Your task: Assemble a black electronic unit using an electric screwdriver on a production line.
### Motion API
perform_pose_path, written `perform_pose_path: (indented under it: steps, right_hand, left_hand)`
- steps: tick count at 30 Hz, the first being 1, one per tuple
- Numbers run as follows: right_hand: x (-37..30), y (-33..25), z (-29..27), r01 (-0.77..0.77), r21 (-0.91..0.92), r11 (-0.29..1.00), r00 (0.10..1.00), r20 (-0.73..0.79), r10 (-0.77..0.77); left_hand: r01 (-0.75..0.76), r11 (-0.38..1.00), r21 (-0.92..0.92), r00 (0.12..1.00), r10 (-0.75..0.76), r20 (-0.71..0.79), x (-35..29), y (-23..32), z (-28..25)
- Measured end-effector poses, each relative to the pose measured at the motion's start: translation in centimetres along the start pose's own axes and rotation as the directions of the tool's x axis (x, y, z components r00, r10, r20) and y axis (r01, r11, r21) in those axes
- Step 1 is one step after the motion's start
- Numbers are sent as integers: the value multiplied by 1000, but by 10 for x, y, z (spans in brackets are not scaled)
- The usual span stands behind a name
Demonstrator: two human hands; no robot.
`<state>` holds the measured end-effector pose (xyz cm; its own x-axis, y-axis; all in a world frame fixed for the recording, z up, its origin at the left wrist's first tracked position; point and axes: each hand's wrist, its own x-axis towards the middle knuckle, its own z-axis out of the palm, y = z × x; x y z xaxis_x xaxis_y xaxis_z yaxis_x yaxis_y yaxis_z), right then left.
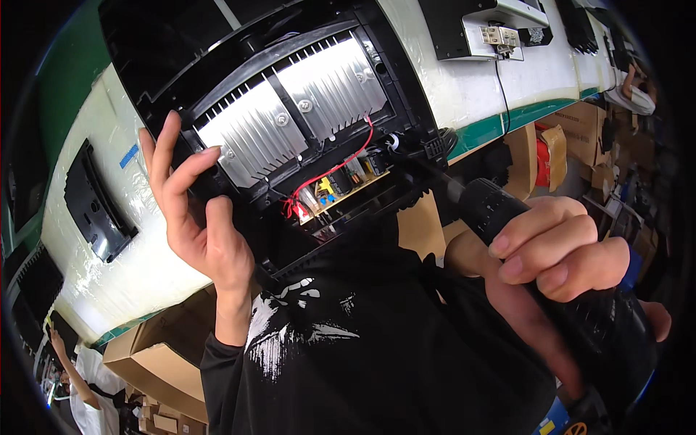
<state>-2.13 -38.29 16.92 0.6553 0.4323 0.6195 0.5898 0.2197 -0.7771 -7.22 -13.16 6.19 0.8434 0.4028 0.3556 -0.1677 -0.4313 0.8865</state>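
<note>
A black plastic housing [407, 90] lies open in front of me. Inside it, two finned silver heat sinks [255, 136] sit side by side, fixed with screws. Below them are a circuit board [346, 194] with small components and a red wire [346, 157]. At the housing's left side my left hand [204, 232] is open, fingers apart, the fingertips next to the left heat sink's edge; whether they touch is unclear. My right hand [554, 246] wraps round a black power screwdriver [491, 206]. Its bit points at the housing's lower right corner, where the tip is hard to make out.
A curved black panel [98, 203] lies on the film-covered white bench [156, 246] to the left. Another black unit [478, 29] with a metal connector stands at the far right. Cardboard boxes [170, 362] are below the bench edge. Other people [94, 391] work at lower left and far right.
</note>
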Motion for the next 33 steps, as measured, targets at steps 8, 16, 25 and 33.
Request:
perform_pose_path:
  steps: [8,16,25,33]
  right_hand:
    - [-3,-3,0,-48,37,998,999,-10,48]
    - [2,4,8,-56,82,995,998,-3,56]
    - [8,-1,1,-95,130,987,988,-112,110]
    - [26,-72,-93,488,-4,873,745,-520,-419]
  left_hand:
    - [8,999,-41,1000,-9,-24,0,1,2]
    - [-1,1000,-24,1000,0,-22,0,1,0]
    - [5,992,-129,999,-10,-38,-2,-2,4]
    - [25,991,-135,998,-32,-52,-2,2,3]
